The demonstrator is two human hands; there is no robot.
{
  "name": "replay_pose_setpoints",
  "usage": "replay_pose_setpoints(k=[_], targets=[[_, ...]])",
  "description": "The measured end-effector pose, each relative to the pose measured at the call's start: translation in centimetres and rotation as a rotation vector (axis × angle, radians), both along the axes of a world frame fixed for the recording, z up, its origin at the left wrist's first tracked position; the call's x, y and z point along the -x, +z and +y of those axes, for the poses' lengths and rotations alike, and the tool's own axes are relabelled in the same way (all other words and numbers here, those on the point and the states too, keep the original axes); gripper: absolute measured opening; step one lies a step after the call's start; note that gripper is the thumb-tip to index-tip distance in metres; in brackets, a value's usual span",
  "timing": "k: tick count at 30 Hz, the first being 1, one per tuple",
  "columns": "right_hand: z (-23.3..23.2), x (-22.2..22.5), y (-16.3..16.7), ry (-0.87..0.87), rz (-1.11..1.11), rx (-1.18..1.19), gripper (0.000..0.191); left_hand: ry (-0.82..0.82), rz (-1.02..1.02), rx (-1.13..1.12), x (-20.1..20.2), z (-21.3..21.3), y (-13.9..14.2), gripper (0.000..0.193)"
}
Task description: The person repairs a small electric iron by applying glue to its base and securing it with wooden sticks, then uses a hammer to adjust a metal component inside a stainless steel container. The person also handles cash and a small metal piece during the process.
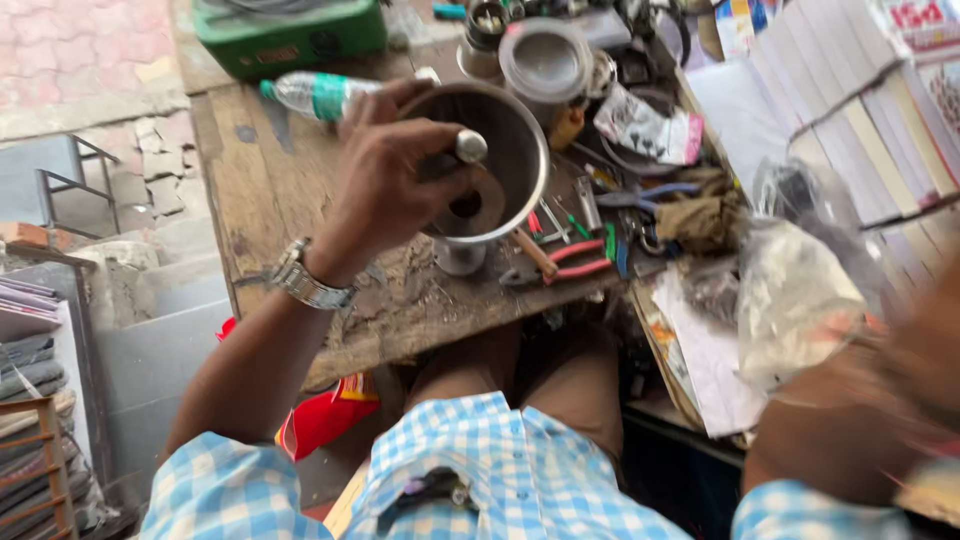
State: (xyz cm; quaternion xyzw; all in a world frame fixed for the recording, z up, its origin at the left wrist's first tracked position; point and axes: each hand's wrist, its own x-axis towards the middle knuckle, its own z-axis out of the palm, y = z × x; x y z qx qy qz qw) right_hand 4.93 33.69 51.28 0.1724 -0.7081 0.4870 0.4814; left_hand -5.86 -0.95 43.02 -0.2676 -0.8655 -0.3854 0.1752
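Across the top of my view runs the worn wooden workbench (290, 200), with my knees under its near edge. At two o'clock a stack of books (860, 110) leans with white page edges and coloured covers. At eleven o'clock sits a flat green box (290, 35) with a small red label; just below it lies a clear plastic bottle (320, 95) wrapped in a green band. At centre my left hand (390, 185) is closed around a metal bowl (500, 150), tilted so its open mouth faces me, fingers over its rim and thumb beside a small knob. At twelve o'clock stands a round metal lid (545, 60). At three o'clock, red-handled pliers (560, 262) and crumpled clear plastic bags (800, 290) crowd the bench edge. My right hand (920, 350) is blurred at four o'clock; I cannot tell its grip.
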Motion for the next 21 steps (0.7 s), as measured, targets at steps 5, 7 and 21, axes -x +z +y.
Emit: replay_pose_setpoints(k=[5, 7, 21], targets=[[-0.6, 6.7, -19.2, 0.048, -0.787, -0.153, 0.045, -0.029, 0.015, 0.044, 0.1, -0.4, 0.4, 0.027], [-3.0, 7.1, -26.1, 0.042, -0.960, -0.472, 0.046, -0.041, 0.035, 0.042, 0.2, -0.2, 0.6, 0.027], [-5.8, 9.6, -38.3, -0.169, -0.842, -1.080, 0.024, -0.083, 0.058, 0.036, -0.7, 0.5, 1.1, 0.024]])
